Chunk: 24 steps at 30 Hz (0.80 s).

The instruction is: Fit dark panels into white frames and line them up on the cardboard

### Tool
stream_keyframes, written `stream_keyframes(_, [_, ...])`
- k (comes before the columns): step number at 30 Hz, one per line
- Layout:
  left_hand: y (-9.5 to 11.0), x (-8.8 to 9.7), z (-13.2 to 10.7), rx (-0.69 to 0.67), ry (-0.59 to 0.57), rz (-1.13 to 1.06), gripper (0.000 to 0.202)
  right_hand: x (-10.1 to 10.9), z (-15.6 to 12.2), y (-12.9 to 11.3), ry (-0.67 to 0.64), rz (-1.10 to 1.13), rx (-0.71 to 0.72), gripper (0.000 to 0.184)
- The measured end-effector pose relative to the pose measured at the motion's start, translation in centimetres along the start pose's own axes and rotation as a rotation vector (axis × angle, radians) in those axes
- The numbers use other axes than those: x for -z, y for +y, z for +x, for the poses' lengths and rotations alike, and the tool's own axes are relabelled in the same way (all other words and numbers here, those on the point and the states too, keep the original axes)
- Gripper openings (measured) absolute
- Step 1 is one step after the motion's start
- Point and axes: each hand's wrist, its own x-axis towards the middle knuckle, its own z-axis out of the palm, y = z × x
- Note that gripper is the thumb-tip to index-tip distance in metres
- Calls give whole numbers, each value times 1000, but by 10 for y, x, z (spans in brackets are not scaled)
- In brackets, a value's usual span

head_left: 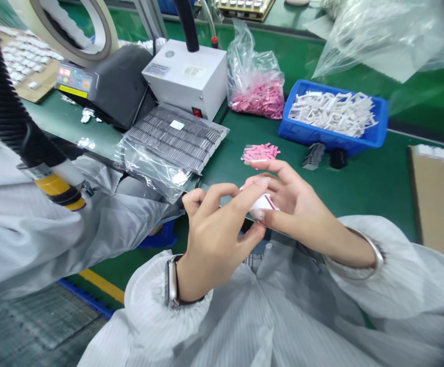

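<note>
My left hand (pixel 216 239), with a wristwatch on its wrist, and my right hand (pixel 292 206) meet above the green bench mat (pixel 222 132). Between their fingertips I hold a small white piece with a pink edge (pixel 262 205), partly hidden by my fingers. Just beyond my right fingers lies a small clear bag of pink strips (pixel 260 153). A grey antistatic bag of stacked dark parts (pixel 174 140) lies to the left of my hands.
A blue bin of white parts (pixel 332 120) and a bag of pink pieces (pixel 258 97) stand ahead. A co-worker's striped sleeve (pixel 34 229) and a black hose with a yellow-collared tool (pixel 59 191) intrude at left. A white box unit (pixel 185 76) stands behind.
</note>
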Motion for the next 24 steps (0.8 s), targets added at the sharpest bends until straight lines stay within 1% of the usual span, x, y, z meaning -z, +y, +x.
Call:
stream_keyframes(4, [-1,-1,1,-3,9,26,36,2,0,1,29,-4,14,54])
stream_keyframes(7, [-5,0,1,-8,4,52,33,10,0,-3,73,-15,55,48])
stream_keyframes(10, [-10,1,1,-19,-24,85,27,20,0,-8,146,-26,87,43])
stream_keyframes(14, [-18,2,-1,-115,-17,101,21,26,2,-12,243,-8,93,41])
stream_keyframes(17, [-23,3,-3,-154,-29,69,24,27,2,-13,262,7,89,40])
stream_keyframes(21, [-26,4,-6,-105,-29,-4,34,26,3,-12,263,-17,85,38])
stream_keyframes(24, [-27,-1,-9,-53,-7,-77,34,26,3,-12,257,-16,94,35])
